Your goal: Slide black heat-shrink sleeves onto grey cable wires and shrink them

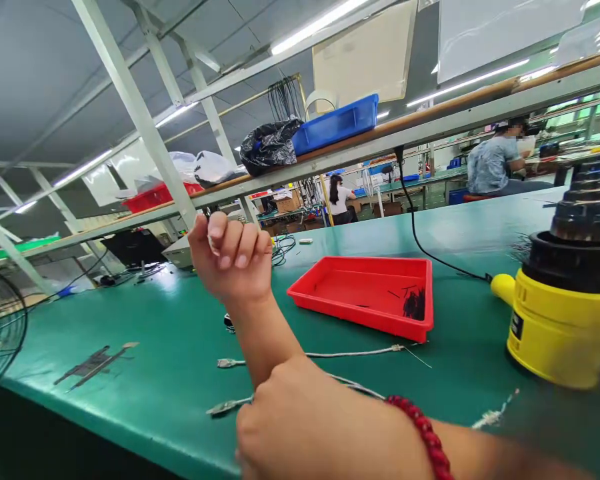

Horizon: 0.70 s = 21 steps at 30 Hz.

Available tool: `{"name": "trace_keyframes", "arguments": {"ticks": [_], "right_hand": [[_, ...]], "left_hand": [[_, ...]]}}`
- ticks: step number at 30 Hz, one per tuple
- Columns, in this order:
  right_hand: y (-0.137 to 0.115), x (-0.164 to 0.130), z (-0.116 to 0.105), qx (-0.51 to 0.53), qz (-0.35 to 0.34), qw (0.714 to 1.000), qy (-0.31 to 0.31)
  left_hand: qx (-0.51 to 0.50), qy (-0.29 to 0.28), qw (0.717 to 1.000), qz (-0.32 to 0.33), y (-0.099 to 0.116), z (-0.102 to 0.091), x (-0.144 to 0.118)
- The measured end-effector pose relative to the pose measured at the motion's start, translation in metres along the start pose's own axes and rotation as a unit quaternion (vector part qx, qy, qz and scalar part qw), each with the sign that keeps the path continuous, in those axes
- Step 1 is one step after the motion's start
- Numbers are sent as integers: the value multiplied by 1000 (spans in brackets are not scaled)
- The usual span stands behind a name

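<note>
Grey braided wire leads lie on the green bench mat, between the two hands

Left hand is raised and curled shut, what it pinches I cannot tell; right hand is closed low beside a lead, grip hidden; red plastic tray holds few black bits, so most seems undone; yellow machine crowds the right, mat's near edge close
</note>
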State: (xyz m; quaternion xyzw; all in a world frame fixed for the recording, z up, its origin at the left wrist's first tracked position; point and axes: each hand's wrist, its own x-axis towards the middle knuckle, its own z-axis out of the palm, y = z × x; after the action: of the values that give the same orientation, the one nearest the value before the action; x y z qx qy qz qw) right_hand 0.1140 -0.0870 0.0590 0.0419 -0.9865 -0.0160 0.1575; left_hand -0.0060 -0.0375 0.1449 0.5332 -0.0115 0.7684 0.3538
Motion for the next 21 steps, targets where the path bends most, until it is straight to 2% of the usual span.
{"name": "trace_keyframes", "arguments": {"ticks": [2,3,4,5,7,9,12,14,18,21], "right_hand": [[23,-10,-17,51,14,998,-36],[35,-17,-25,87,39,991,-94],[48,-23,-30,111,63,984,-126],[60,-29,-31,108,118,977,-142],[79,-35,-21,56,240,959,-140],[90,-33,2,32,290,945,-149],[90,-23,40,55,279,937,-204],[85,-17,58,65,261,940,-211],[81,-15,65,51,253,950,-176],[89,-20,62,33,256,955,-148]], "left_hand": [[-13,3,1000,5,2,-11,-1],[-18,17,1000,7,3,-16,-2],[-24,37,999,13,4,-20,-2],[-31,59,997,24,6,-22,-3],[-50,97,992,59,12,-24,-4],[-58,118,987,96,18,-20,-6],[-2,133,983,128,27,-7,-11],[24,124,983,137,31,3,-14],[5,67,990,121,33,22,-19],[70,65,990,103,31,31,-20]]}}
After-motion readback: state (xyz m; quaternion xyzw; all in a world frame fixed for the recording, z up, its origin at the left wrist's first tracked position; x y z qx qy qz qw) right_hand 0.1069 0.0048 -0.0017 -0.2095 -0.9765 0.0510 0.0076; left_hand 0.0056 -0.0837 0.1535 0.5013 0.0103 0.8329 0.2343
